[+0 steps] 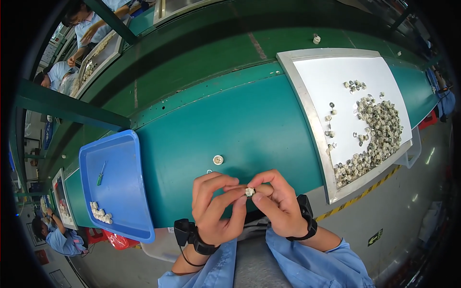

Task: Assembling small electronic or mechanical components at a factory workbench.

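Between the fingertips of both hands is a small cream-coloured part (249,192) with a dark, shiny underside. My left hand (218,204) pinches it from the left, and my right hand (278,201) pinches it from the other side. Just beyond my left hand, a round white cap-like piece (218,160) rests on the green work surface (192,129). A thin pale ring (209,171) lies close to the left fingers. My fingers cover much of the held part.
At right, a metal-framed white tray (307,91) carries a heap of small cream-and-metal parts (379,122). On the left, a blue tray (120,168) contains a green-handled screwdriver (100,177) and several cream pieces (101,213). Another cap (316,39) stands on the far ledge. Co-workers sit at left.
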The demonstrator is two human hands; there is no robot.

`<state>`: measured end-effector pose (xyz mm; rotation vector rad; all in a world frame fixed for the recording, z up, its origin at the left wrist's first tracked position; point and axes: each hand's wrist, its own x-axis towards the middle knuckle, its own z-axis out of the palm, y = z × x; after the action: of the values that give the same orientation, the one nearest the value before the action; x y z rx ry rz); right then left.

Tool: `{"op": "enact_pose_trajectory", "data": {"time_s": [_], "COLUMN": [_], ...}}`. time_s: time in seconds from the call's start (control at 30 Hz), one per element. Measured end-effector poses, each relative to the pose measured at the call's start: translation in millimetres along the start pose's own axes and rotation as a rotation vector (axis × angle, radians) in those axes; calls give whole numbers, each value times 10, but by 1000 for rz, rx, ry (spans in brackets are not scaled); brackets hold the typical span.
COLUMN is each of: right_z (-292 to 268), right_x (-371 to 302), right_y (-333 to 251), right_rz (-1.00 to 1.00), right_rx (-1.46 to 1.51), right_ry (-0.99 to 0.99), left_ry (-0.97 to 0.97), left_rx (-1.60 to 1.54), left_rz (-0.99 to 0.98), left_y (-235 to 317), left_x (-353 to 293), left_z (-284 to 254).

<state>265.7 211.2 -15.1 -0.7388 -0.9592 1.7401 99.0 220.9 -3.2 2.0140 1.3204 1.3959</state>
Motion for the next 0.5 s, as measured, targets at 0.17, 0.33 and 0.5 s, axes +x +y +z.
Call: {"op": "enact_pose_trajectory", "data": {"time_s": [0.17, 0.33, 0.5], "right_z": [-6, -7, -189], "right_x": [97, 95, 128], "right_y": [-8, 18, -55], "right_rz": [-9, -9, -95], "right_rx": [-127, -203, -243], "right_ry": [-61, 24, -16], "left_ry": [-76, -34, -54], "left_rx": [28, -33, -102], "left_rz": [117, 70, 91], "left_y": [-51, -76, -103], "left_x": [36, -22, -25], "left_z": [-87, -75, 6]}}
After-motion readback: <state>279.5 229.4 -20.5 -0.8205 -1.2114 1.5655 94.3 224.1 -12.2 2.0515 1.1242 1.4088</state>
